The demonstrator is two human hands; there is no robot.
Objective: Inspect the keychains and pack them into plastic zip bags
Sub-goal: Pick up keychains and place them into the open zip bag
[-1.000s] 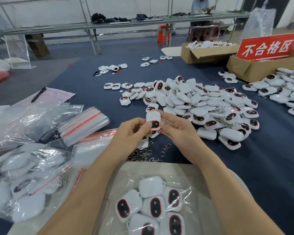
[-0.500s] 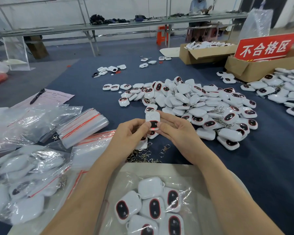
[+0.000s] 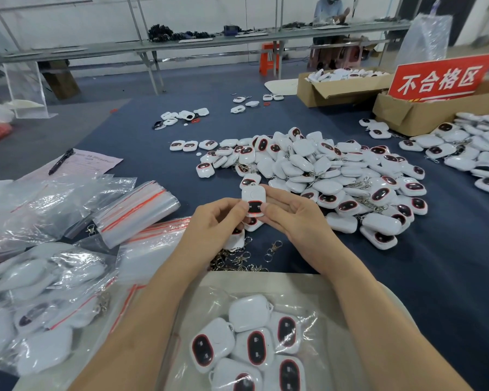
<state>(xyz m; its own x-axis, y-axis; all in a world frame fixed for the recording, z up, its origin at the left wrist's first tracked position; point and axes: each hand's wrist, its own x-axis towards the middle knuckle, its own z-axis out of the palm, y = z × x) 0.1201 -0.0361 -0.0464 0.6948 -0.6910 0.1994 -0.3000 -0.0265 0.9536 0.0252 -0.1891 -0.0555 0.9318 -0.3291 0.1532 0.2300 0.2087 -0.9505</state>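
Little has shifted since a second ago: our thumbs have drawn slightly apart, baring the dark window of the white keychain (image 3: 253, 200) held above the blue table (image 3: 407, 277). Our left hand (image 3: 215, 221) pinches its left edge and our right hand (image 3: 291, 218) its right edge. The keychain pile (image 3: 336, 170) lies just beyond. Loose key rings (image 3: 237, 258) lie beneath our hands, empty zip bags (image 3: 136, 210) to the left, and a filled zip bag (image 3: 198, 303) nearest us.
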